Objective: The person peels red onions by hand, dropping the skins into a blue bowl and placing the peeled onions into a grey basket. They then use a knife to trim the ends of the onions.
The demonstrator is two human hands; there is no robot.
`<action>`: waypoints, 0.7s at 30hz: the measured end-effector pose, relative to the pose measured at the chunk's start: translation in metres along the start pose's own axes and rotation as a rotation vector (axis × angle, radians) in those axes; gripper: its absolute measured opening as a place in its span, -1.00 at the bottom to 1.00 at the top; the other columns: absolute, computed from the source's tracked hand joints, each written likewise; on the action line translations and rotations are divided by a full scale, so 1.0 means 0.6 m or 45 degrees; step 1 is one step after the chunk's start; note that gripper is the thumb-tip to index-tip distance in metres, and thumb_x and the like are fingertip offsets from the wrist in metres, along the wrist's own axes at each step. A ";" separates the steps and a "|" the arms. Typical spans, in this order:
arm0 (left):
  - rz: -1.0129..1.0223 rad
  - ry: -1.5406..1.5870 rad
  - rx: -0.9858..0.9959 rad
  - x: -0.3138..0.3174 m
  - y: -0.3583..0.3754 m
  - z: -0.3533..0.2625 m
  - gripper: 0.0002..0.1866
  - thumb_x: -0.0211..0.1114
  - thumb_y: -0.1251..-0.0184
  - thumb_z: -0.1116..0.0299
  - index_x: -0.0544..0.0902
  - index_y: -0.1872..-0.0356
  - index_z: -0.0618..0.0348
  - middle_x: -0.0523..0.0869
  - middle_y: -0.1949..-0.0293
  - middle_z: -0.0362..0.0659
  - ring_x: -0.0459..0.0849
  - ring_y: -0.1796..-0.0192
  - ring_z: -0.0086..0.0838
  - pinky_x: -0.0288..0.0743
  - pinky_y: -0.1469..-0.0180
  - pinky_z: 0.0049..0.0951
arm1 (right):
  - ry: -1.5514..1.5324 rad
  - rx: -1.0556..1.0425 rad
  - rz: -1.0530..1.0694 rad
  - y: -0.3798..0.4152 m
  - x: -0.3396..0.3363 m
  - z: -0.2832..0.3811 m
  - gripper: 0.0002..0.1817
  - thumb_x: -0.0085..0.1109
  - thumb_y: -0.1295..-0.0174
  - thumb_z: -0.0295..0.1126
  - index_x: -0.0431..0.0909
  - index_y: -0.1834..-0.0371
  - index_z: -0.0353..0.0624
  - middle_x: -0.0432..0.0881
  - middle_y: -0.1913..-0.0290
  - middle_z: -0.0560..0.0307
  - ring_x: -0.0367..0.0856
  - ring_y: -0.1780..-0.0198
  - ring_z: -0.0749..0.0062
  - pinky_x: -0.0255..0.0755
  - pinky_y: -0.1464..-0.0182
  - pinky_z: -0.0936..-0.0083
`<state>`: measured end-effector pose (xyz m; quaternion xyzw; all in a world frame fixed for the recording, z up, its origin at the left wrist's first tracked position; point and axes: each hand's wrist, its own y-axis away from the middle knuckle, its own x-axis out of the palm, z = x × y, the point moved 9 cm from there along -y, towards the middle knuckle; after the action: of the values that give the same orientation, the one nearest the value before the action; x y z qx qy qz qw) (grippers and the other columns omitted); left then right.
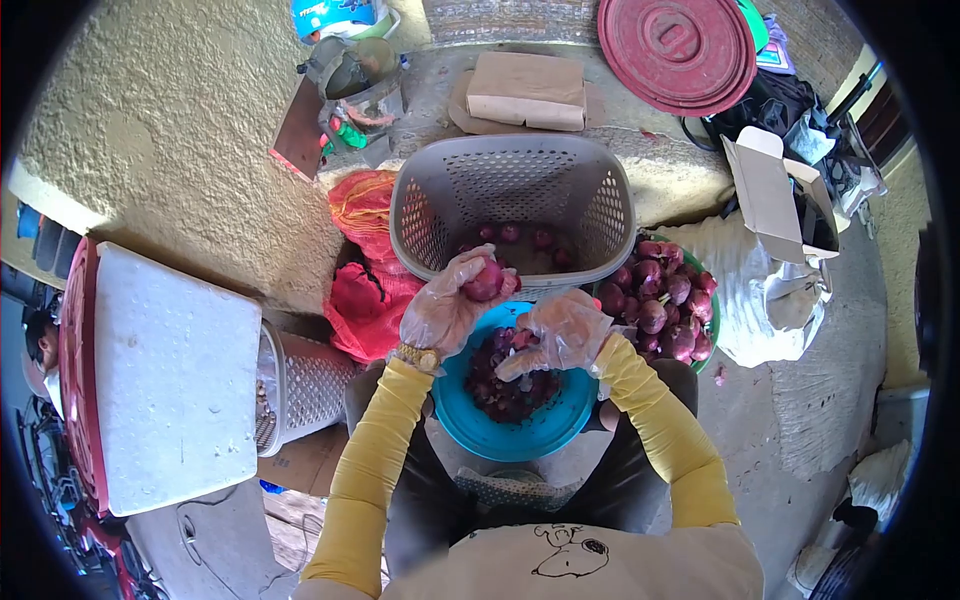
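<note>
The left grip [445, 308] clasps a round purple-red onion [484, 280] near the far rim of a round blue plastic basin [518, 446], probably set there to catch skins; whether the right grip [565, 328] holds anything, I cannot tell.

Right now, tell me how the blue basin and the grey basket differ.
The basin is blue and round; the basket is grey and closer to a rounded rectangle. The basin's visible wall looks solid, while the basket's is full of holes. The basin holds a heap of dark red skins; the basket has a few whole onions at its bottom. Both are open at the top.
</note>
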<state>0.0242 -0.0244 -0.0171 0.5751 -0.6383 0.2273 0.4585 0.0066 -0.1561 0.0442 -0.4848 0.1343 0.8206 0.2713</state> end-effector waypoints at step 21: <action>0.016 0.152 -0.031 -0.008 -0.030 0.046 -0.55 0.10 -0.74 0.07 0.58 -0.21 0.32 0.72 -0.13 0.02 0.69 -0.18 -0.19 0.62 -0.31 -0.02 | -0.490 0.531 -0.378 -0.021 -0.042 -0.087 -0.15 0.65 0.00 0.22 0.66 -0.01 -0.42 0.80 0.20 -0.22 0.81 0.17 0.06 0.61 0.01 0.17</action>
<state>0.0315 -0.0488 -0.0385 0.5509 -0.6159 0.2563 0.5015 0.0611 -0.1789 0.0409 -0.2689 0.1734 0.8034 0.5022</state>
